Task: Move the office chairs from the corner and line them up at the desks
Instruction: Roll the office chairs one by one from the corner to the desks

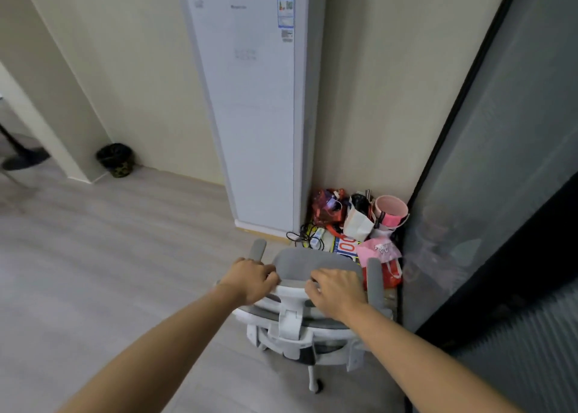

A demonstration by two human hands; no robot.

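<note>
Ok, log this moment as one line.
stage: grasp | left hand: gripping chair back | right hand: gripping chair back | location: corner beside clutter pile

Cream walls meet grey wood-look floor (a tall white standing unit fills the corner) beside dark glass.

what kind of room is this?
Probably an office corner: a grey office chair gripped by both hands, a tall white floor-standing air conditioner against the wall, and a dark glass partition on the right.
</note>
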